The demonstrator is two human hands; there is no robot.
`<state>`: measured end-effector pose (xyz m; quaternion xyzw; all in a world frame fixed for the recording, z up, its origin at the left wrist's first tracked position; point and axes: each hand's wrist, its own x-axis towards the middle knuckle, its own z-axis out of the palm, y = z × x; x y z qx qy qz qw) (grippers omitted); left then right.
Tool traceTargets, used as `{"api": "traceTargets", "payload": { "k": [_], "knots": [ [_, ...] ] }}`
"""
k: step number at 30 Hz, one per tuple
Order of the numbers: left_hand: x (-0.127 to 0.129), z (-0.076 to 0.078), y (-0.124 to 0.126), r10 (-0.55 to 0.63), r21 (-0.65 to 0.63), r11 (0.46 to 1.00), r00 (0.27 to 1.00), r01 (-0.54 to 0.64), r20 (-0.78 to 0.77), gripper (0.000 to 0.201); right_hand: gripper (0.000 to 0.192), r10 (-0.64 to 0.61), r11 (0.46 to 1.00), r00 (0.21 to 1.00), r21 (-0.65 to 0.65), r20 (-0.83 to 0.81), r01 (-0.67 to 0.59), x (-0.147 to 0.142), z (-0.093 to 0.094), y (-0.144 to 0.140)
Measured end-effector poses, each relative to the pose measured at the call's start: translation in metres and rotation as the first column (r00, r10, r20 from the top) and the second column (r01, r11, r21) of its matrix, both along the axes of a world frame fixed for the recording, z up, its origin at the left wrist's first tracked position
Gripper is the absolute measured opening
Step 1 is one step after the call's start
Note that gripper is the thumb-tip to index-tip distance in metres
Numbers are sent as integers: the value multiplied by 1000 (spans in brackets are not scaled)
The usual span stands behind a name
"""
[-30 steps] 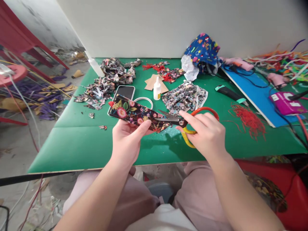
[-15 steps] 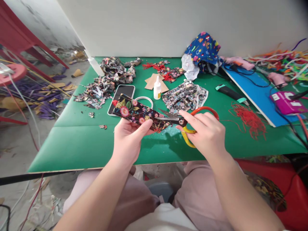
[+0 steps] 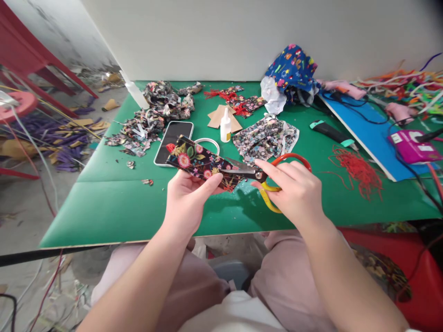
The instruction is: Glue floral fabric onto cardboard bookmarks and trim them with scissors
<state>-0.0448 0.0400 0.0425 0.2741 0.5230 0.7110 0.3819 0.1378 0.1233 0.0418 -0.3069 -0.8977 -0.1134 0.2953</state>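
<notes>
My left hand (image 3: pixel 188 196) pinches a strip of dark floral fabric (image 3: pixel 194 159) between thumb and fingers, held above the table. In my right hand (image 3: pixel 292 184) is a pair of scissors (image 3: pixel 272 200) with one red and one yellow handle loop. The scissor blades lie across the right part of the fabric, close to my left thumb, and are slightly apart. Beneath the fabric are a smartphone (image 3: pixel 169 143) and a white ring (image 3: pixel 211 144), both partly covered. A small white bottle (image 3: pixel 225 127) stands just beyond, beside a crumpled pale floral cloth (image 3: pixel 265 137).
Floral fabric scraps (image 3: pixel 155 115) are heaped at the back left of the green table (image 3: pixel 114 212). Blue printed cloth (image 3: pixel 292 69) sits at the back. On the right lie a black-and-teal cutter (image 3: pixel 330 132), red thread (image 3: pixel 360 173), a blue board (image 3: pixel 367 138) and a magenta box (image 3: pixel 411 145) with cables.
The blades have closed somewhat over the fabric. My left hand and the fabric have shifted slightly right, and my right hand slightly left.
</notes>
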Motion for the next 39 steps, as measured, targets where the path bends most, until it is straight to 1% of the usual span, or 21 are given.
{"api": "traceTargets", "payload": {
  "k": [5,11,21,30,39],
  "knots": [
    [-1,1,-1,-6,-5,1000,1000,6,-24,19,39,8,1000,1000,-9,-1,-8,0,0,0],
    [-2,2,-1,-33,22,999,999,33,22,16,37,9,1000,1000,-20,0,-9,-1,0,-1],
    [-3,2,0,-51,-14,999,998,51,44,18,36,-8,1000,1000,-23,14,9,-1,0,-2],
    [-3,2,2,-67,-6,998,995,67,81,17,35,-15,1000,1000,-15,15,15,0,-1,-3],
    [-3,2,1,-65,-19,998,995,67,80,17,33,-15,1000,1000,-17,22,15,0,-1,-2]
  ]
}}
